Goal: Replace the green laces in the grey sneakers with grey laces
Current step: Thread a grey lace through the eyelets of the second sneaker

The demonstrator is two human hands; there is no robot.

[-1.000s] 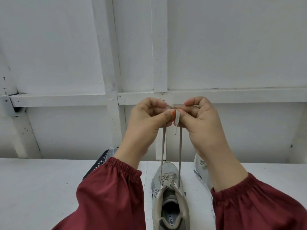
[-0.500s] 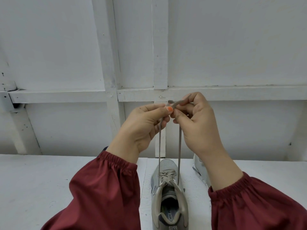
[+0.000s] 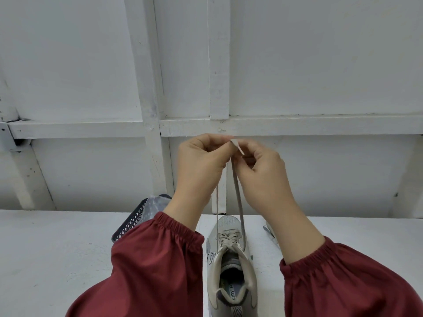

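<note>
Grey lace (image 3: 238,197) looked light and limp, its two strands rising taut from the grey sneaker (image 3: 231,259). My left hand (image 3: 201,161) and right hand (image 3: 263,170) each pinched an end near its tip, which I judged the surest hold.

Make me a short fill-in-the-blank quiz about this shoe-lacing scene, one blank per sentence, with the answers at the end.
1. The left hand and right hand pinch the two raised ends of the lace, whose colour is ___.
2. The lace runs down to the sneaker, which stands on the table, whose colour is ___.
3. The dark mesh basket is partly hidden behind the person's ___ sleeve.

Answers: grey; white; left.
</note>
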